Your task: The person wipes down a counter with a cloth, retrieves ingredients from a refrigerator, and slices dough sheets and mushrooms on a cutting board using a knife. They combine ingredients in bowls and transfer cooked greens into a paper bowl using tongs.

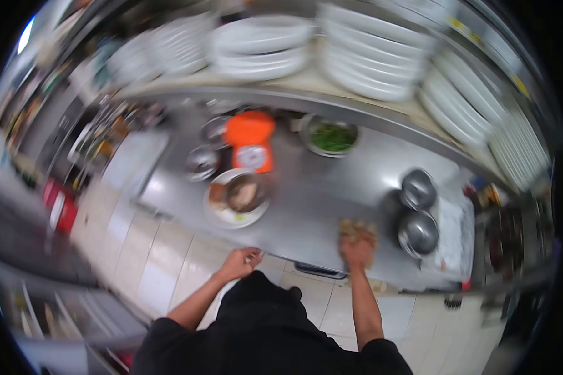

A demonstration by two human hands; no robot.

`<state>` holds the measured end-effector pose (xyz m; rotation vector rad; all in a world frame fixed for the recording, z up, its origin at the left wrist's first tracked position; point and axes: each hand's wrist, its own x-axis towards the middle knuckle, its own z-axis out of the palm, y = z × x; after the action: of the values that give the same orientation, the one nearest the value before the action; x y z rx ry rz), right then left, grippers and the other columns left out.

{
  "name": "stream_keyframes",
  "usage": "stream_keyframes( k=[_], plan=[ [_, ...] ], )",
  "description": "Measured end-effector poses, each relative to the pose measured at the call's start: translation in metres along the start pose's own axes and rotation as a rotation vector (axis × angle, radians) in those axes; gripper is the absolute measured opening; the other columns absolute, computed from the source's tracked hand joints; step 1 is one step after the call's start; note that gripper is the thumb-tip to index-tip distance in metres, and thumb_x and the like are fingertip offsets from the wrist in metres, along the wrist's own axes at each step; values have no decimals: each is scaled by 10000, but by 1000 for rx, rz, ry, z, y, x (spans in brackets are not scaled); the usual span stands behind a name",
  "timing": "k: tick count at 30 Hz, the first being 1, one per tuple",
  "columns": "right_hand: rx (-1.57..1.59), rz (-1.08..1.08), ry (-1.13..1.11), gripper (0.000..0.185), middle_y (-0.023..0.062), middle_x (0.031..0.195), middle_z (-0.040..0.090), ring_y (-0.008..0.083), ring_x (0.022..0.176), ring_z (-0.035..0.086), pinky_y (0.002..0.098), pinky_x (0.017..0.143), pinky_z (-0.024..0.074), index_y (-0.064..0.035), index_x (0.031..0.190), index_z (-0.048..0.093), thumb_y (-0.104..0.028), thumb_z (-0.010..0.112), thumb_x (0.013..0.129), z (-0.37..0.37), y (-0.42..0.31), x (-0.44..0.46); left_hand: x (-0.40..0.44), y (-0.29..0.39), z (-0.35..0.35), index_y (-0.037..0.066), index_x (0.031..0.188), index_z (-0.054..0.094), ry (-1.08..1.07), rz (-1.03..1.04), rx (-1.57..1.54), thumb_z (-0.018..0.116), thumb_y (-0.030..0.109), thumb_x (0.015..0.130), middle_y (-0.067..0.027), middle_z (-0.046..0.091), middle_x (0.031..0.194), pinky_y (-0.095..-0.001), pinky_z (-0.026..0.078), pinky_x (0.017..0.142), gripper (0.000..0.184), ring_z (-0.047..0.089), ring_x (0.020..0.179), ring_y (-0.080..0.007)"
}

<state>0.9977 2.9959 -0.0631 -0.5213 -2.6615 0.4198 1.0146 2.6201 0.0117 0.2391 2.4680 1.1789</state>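
Note:
My right hand [359,250] presses a tan, crumpled cloth [355,227] onto the steel counter [300,212], near its front edge. My left hand [240,263] hangs just off the front edge with its fingers curled together; whether something small is in them I cannot make out. Beyond it a white plate [214,215] carries a metal bowl [258,199] with pale food inside and some brown food beside it. An orange kitchen scale [261,159] stands behind the plate. To the right of the cloth are two steel bowls, one nearer [418,234] and one farther [418,189].
A metal bowl of green leaves [331,139] stands at the back. Small steel bowls [202,164] sit left of the scale. A white tray [451,237] lies at the right end. Stacked white plates [261,47] fill the shelf above. A drawer handle [319,270] juts below the front edge.

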Motion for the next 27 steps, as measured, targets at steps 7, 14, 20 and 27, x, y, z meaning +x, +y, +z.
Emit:
stream_keyframes(
  k=[7, 14, 20, 27],
  plan=[
    [-505, 169, 33, 833, 255, 1492, 308, 510, 1346, 274, 651, 961, 359, -146, 1429, 380, -419, 722, 720, 4, -24, -9, -144, -171, -109, -16, 1186, 591, 758, -313, 249, 686, 241, 796, -263, 575, 1221, -425, 472, 945, 477, 571, 1103, -411],
    [362, -633, 96, 311, 154, 1144, 583, 331, 1131, 497, 476, 965, 372, -29, 1042, 630, -190, 710, 787, 20, -335, -81, -423, -332, -285, -26, 1225, 578, 1637, -861, 369, 714, 267, 788, -247, 584, 1231, -420, 445, 974, 543, 573, 1121, -380],
    [834, -837, -388, 242, 143, 1103, 562, 311, 1066, 513, 430, 933, 404, 8, 1006, 590, -78, 702, 808, 75, -571, -195, -636, -345, -400, -15, 1220, 596, 2224, -1129, 356, 668, 361, 786, -219, 610, 1200, -418, 454, 943, 579, 608, 1059, -354],
    [855, -1045, -803, 202, 77, 1009, 569, 246, 928, 558, 353, 757, 439, -48, 927, 599, -93, 718, 769, 130, -732, -257, -797, -380, -487, -35, 1232, 563, 2387, -1376, 699, 668, 347, 779, -237, 606, 1169, -432, 432, 980, 602, 571, 1113, -387]
  ],
)
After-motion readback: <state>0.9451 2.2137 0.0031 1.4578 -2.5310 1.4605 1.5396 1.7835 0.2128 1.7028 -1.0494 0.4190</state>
